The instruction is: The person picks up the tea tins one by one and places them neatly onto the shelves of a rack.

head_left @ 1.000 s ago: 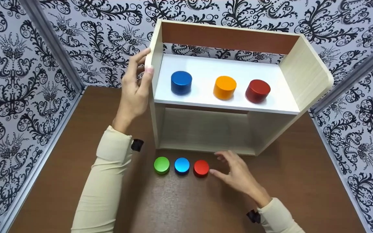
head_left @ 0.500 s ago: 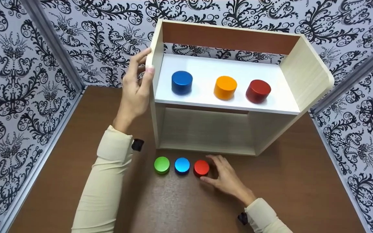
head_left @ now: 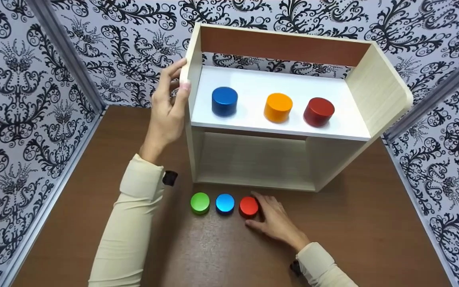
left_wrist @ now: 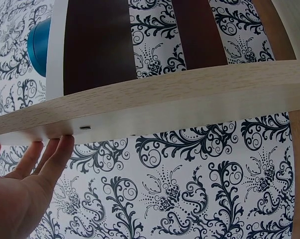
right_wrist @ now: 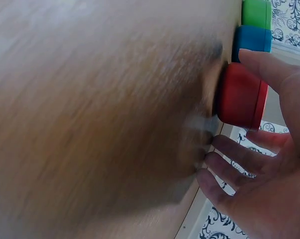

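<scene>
My left hand (head_left: 167, 107) grips the left side panel of a pale wooden shelf unit (head_left: 387, 81), thumb at its front edge. In the left wrist view, fingertips (left_wrist: 65, 142) touch the panel's outer face. My right hand (head_left: 275, 219) is around the right side of a small red round canister (head_left: 248, 206) on the table, thumb in front and fingers behind. In the right wrist view, the canister (right_wrist: 239, 94) shows a seam near its top, and the fingers are spread. To its left stand a light blue canister (head_left: 225, 203) and a green canister (head_left: 200, 203).
On the unit's white upper shelf (head_left: 249, 77) stand a dark blue canister (head_left: 224, 101), an orange canister (head_left: 278, 107) and a dark red canister (head_left: 318, 112). Patterned walls (head_left: 18, 119) enclose the brown table (head_left: 221, 259) at the back and sides.
My right hand has moved left until its thumb and fingers stand around the red canister. The left hand stays on the shelf panel, and the canisters have not moved.
</scene>
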`<state>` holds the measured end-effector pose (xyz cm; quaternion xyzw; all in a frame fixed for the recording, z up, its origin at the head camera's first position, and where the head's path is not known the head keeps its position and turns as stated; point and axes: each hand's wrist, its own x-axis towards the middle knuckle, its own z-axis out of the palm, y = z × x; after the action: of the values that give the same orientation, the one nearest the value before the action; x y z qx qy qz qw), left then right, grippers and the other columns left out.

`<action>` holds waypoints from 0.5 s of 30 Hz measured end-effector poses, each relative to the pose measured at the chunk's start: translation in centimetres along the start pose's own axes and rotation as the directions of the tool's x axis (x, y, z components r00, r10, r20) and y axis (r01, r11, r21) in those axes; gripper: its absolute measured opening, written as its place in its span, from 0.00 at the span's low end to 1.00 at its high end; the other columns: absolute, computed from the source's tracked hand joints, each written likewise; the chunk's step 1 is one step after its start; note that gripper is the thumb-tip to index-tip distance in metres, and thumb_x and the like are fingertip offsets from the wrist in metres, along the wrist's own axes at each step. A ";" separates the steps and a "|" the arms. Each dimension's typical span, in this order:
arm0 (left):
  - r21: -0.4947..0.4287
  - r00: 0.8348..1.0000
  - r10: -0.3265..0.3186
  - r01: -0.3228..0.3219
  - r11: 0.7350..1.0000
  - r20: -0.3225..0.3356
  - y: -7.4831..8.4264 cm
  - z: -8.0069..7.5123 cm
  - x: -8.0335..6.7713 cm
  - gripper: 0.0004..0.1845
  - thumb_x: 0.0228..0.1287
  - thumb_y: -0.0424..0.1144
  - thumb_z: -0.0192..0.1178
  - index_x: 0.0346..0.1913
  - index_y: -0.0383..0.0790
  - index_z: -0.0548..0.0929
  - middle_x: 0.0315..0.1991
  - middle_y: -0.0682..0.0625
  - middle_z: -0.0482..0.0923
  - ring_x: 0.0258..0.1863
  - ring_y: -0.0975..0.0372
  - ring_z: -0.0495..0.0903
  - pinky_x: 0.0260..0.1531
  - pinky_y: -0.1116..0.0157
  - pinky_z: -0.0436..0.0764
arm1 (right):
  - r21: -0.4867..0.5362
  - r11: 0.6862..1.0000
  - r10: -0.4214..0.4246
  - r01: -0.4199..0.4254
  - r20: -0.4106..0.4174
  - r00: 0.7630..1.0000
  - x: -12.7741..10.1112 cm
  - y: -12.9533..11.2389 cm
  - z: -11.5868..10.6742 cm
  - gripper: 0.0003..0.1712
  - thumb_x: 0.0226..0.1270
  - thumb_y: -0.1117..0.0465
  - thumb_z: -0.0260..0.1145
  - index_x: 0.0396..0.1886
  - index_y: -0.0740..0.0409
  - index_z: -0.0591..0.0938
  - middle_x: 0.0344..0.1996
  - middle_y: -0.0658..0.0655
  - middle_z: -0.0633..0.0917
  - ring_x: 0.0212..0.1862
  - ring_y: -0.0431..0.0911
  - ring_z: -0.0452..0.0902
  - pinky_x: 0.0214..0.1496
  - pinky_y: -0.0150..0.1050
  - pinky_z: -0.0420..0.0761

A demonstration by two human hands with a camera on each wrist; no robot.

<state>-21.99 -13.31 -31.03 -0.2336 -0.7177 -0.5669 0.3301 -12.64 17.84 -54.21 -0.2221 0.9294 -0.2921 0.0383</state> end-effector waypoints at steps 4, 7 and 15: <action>0.003 1.000 -0.009 0.009 1.000 0.000 0.0 0.0 0.0 0.24 0.76 0.40 0.49 0.70 0.36 0.70 0.56 0.39 0.78 0.49 0.50 0.80 0.42 0.52 0.84 | -0.003 1.000 0.008 -0.008 0.003 1.000 0.1 0.0 0.2 0.48 0.59 0.49 0.78 0.75 0.57 0.68 0.64 0.64 0.77 0.68 0.70 0.65 0.66 0.77 0.59; 0.004 1.000 -0.010 0.010 1.000 0.000 0.0 0.0 0.0 0.24 0.76 0.40 0.49 0.70 0.36 0.70 0.56 0.39 0.78 0.49 0.49 0.80 0.42 0.52 0.84 | -0.026 1.000 -0.007 0.007 -0.005 1.000 0.2 -0.1 0.3 0.47 0.59 0.50 0.78 0.75 0.57 0.68 0.63 0.64 0.77 0.67 0.68 0.67 0.65 0.77 0.61; 0.002 1.000 -0.019 0.019 1.000 0.003 0.0 0.0 0.0 0.24 0.77 0.41 0.49 0.70 0.36 0.69 0.57 0.38 0.78 0.50 0.50 0.79 0.43 0.52 0.84 | -0.081 0.997 -0.012 0.011 -0.014 1.000 0.7 -0.1 0.9 0.45 0.59 0.50 0.78 0.74 0.54 0.71 0.61 0.65 0.75 0.66 0.68 0.67 0.65 0.76 0.61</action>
<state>-22.00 -13.29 -30.98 -0.2273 -0.7209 -0.5692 0.3237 -13.01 16.98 -54.83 -0.2267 0.9395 -0.2560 0.0207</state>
